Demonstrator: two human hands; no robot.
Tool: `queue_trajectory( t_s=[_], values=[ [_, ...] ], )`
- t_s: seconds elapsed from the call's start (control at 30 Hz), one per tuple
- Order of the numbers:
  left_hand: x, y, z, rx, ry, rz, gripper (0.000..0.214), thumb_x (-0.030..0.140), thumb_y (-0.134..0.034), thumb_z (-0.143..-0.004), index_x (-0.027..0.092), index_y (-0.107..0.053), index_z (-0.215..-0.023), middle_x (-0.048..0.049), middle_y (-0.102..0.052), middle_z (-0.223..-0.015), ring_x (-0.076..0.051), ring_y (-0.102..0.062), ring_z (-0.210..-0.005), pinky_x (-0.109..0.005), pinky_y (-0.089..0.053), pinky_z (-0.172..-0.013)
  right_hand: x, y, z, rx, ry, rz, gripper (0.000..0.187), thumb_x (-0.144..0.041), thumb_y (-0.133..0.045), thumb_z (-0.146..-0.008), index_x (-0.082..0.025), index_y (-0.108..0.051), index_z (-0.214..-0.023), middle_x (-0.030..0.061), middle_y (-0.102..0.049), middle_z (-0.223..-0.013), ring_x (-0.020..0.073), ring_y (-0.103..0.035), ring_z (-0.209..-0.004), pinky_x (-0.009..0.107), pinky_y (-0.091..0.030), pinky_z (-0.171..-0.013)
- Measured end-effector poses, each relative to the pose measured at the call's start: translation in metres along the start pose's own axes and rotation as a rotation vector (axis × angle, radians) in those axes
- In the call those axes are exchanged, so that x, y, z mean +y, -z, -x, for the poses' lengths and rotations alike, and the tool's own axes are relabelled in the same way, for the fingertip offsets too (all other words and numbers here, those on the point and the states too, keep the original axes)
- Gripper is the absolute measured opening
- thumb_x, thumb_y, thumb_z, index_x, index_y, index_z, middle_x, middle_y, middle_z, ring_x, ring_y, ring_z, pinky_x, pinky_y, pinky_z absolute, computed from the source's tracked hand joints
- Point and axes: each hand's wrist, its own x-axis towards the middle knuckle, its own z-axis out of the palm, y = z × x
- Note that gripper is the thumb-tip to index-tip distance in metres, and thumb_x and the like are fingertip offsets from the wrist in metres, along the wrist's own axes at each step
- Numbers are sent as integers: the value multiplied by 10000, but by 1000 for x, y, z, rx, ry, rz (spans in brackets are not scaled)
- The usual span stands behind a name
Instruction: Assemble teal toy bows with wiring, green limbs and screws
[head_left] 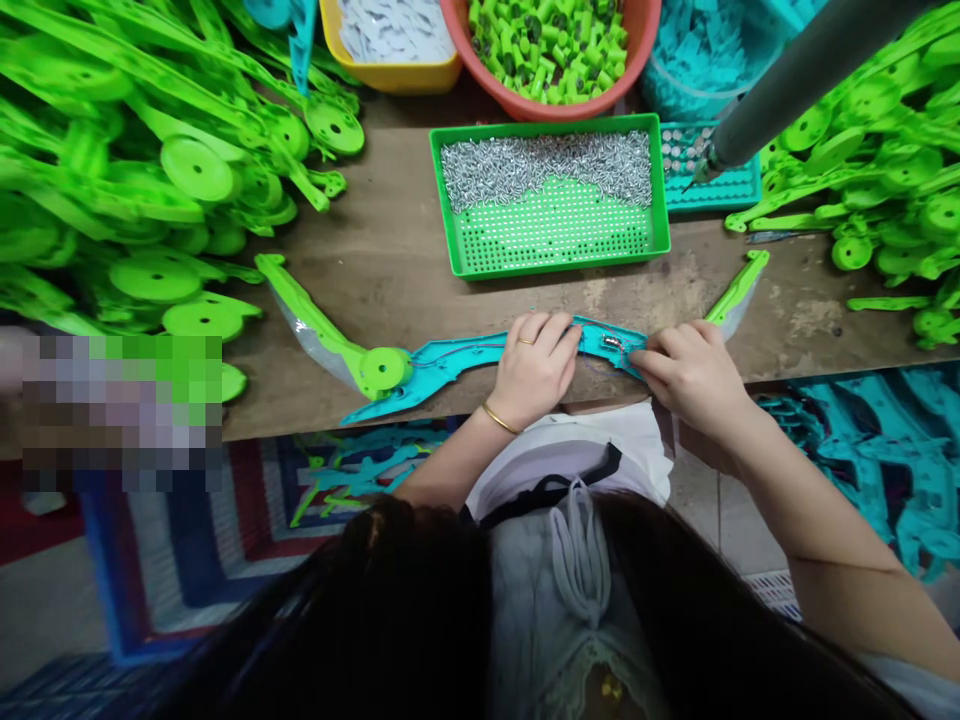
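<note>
The blue bow-shaped part (450, 360) lies along the front edge of the bench (397, 215), with green limbs (330, 338) at both ends. The left hand (536, 362) has its grip closed over the middle. The right hand (690, 375) bends its fingers at the right end; whether its grip is closed, I cannot tell. Behind stands a green tray (562, 268) of screws (547, 165); a dark tool (802, 80) hangs at its right. Heaps of green parts (199, 168) crowd both sides.
</note>
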Motion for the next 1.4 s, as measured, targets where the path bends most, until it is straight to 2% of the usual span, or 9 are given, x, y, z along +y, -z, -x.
queue_trajectory(
  t_s=[0.13, 0.23, 0.47, 0.53, 0.63, 0.73, 0.9, 1.13, 1.4],
  values=[
    [0, 0, 0, 8, -5, -13, 326, 248, -438, -971, 160, -673, -1180, -142, -656, -1219, -273, -520, -1125, -484, -393, -1036, 0, 1, -9, 70, -51, -83, 211, -284, -478, -957, -205, -671, -929, 80, -652, -920, 217, -530, -846, 364, -334, -754],
    [1, 1, -1, 30, -14, -29, 319, 247, -442, -971, 158, -677, -1168, -140, -663, -1200, -269, -528, -1110, -473, -401, -1026, -2, 1, -18, 55, -131, -172, 184, -285, -480, -941, -200, -641, -914, 88, -650, -922, 237, -555, -872, 366, -349, -727],
    [1, 1, 0, 47, -24, -59, 317, 247, -443, -974, 154, -674, -1170, -134, -666, -1206, -268, -530, -1112, -464, -402, -1031, -7, -4, -46, 104, -266, -256, 179, -301, -487, -919, -197, -630, -945, 115, -638, -949, 278, -565, -950, 398, -402, -804],
    [1, 0, 0, 36, -15, -39, 325, 250, -437, -975, 153, -668, -1183, -142, -660, -1219, -272, -526, -1126, -474, -401, -1031, -7, -2, -51, 112, -197, -277, 250, -215, -446, -916, -195, -624, -1091, 120, -656, -1065, 276, -561, -1024, 410, -391, -859],
    [1, -1, 0, 18, -4, -25, 332, 248, -419, -979, 155, -668, -1179, -148, -652, -1237, -273, -524, -1143, -487, -397, -1035, -10, 2, -53, 18, 93, -320, 387, -144, -402, -925, -246, -608, -1237, 80, -660, -1195, 242, -551, -1091, 413, -348, -926],
    [1, 0, 0, 16, -3, -27, 331, 251, -413, -981, 148, -671, -1162, -149, -654, -1233, -271, -528, -1139, -480, -397, -1033, -13, 2, -54, -32, 189, -272, 321, -255, -423, -974, -249, -661, -1190, 79, -685, -1080, 225, -561, -977, 396, -334, -865],
    [3, 1, -1, 35, -8, -41, 327, 251, -424, -977, 138, -660, -1172, -150, -663, -1205, -268, -539, -1123, -465, -398, -1030, -10, -4, -55, -14, 29, -172, 346, -382, -433, -992, -206, -725, -1052, 76, -674, -829, 195, -570, -768, 352, -315, -721],
    [4, 1, -2, 21, 15, -61, 331, 249, -417, -971, 140, -660, -1169, -149, -666, -1200, -269, -559, -1118, -469, -397, -1038, -4, -7, -55, -50, -22, -372, 257, -407, -536, -949, -229, -708, -1018, 38, -759, -940, 187, -663, -834, 314, -373, -740],
    [3, 1, -1, 38, -16, -82, 311, 255, -433, -973, 162, -668, -1155, -131, -665, -1190, -260, -552, -1107, -448, -395, -1028, 2, -13, -62, -49, -125, -403, 171, -316, -589, -900, -198, -714, -900, 54, -690, -841, 195, -622, -791, 316, -390, -723]
  ],
)
